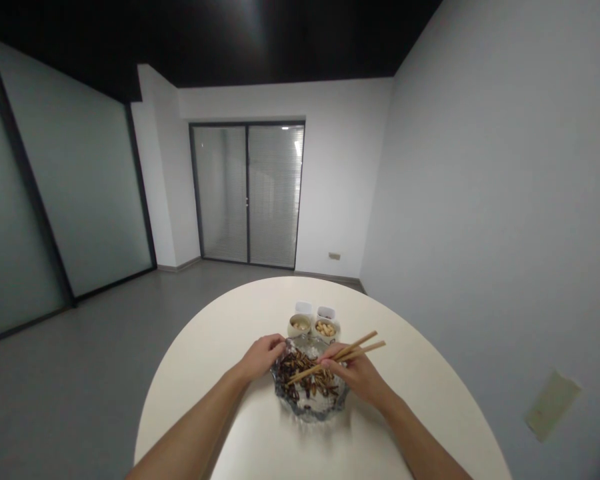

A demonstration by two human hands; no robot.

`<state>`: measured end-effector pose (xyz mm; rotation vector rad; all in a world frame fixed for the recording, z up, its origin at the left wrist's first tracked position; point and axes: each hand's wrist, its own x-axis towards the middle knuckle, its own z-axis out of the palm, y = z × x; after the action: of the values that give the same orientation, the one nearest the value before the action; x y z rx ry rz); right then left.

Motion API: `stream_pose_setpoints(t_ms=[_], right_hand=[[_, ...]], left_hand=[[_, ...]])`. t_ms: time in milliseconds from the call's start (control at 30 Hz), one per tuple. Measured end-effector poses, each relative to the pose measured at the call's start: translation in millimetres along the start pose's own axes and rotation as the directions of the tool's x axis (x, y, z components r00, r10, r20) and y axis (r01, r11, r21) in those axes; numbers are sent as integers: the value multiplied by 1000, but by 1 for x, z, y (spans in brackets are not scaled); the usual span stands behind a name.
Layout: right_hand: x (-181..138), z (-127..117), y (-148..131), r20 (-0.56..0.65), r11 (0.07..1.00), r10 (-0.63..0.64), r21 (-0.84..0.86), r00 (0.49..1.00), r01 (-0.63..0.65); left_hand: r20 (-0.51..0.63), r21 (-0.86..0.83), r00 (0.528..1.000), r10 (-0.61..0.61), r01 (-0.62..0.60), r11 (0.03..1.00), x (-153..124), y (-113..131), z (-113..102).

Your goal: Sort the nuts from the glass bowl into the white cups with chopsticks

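Observation:
A scalloped clear glass bowl [313, 416] stands on the table, holding many slender dark brown and golden pieces [325, 383], which look like dried insects or pods. My left hand [263, 357] grips the bowl's left rim with its fingers curled over the edge. In my right hand [357, 377], over the bowl's right side, is a pair of wooden chopsticks [364, 346]. Their tips point down and left into the brown pieces; whether they pinch one is too small to tell. Just behind the bowl are a cup with a few pale pieces [300, 321] and a cup of nut-like tan pieces [326, 328].
Two small white containers [303, 307] sit behind the cups, the right one [326, 312] with something dark inside. The round white table [195, 380] has a curved edge. A grey-white wall [480, 200] rises at the right, and a glass door [247, 193] is at the back.

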<state>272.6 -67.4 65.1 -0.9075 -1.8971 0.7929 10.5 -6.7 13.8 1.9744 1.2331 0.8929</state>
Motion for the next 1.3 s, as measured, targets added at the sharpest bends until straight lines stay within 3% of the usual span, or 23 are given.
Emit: stream_pose_setpoints(t_ms=[533,933,1300], right_hand=[[1,-5,1,-56,1000,-7,-18,998,6],[0,-4,4,24,998,50,30,998,-51],[-1,-6,3,41,998,10,65,999,-12]], left_hand=[[-3,9,1000,8,-7,1000,-1,-4,0],[-3,-4,1000,-11,11,1000,-2,2,-1],[-5,-2,1000,9,-9,1000,-2,3,-2]])
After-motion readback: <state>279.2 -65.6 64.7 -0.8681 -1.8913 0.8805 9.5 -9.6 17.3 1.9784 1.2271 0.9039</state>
